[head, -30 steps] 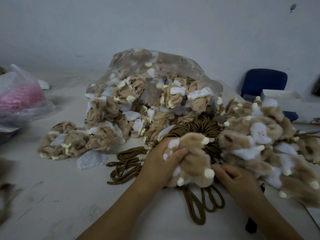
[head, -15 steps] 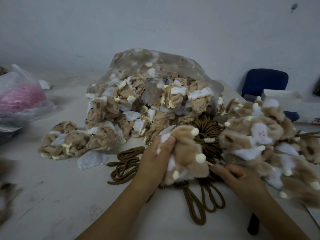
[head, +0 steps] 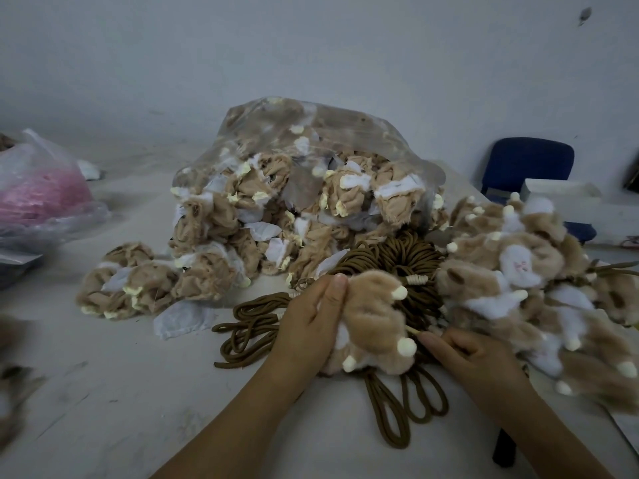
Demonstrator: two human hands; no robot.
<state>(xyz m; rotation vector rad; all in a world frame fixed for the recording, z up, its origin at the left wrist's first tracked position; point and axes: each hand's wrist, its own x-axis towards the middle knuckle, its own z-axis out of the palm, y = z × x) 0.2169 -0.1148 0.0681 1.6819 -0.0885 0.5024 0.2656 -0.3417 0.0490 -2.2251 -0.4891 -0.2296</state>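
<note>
Left hand (head: 311,326) comes in from bottom centre, wrist low, fingers up along the left side of the plush (head: 377,323) and thumb tip at its top edge, gripping it. Right hand (head: 473,357) sits just right of it, knuckles up, fingers curled, tips pinching a thin pale stick (head: 412,329) whose far end meets the plush's right side.

Plush is held just above the surface (head: 121,392), over the brown cords (head: 390,261), approx. centre of view. It is tan fur w/ a white patch low on the left and cream nubs sticking out.

Hard to tell how far the stick goes in, as fur hides that end. Left palm is hidden by the plush. The pile (head: 518,271) of similar plush at right blurs toward the edge and is cut off there.
</note>
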